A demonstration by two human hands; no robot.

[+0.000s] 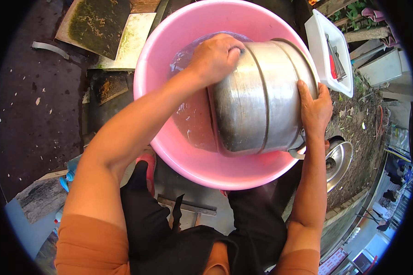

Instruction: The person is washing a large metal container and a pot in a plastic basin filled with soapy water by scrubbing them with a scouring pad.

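Observation:
A large silver metal pot (257, 98) lies tilted on its side in a pink basin (188, 162), its darkened base toward the left and its rim toward the right. My left hand (218, 57) is closed and pressed against the pot's upper side near the base. A small dark bit shows by its fingers, but what it holds is mostly hidden. With my right hand (315, 110) I grip the pot at its rim, thumb on the outer wall. Cloudy water (188, 117) with a little foam stands in the basin, left of the pot.
A white rectangular tub (312, 36) holding metal utensils and something red stands right of the basin. A round metal lid or pan (342, 162) lies beyond my right forearm. Mossy boards (96, 23) lie at upper left. A small wooden stool (188, 205) is between my legs.

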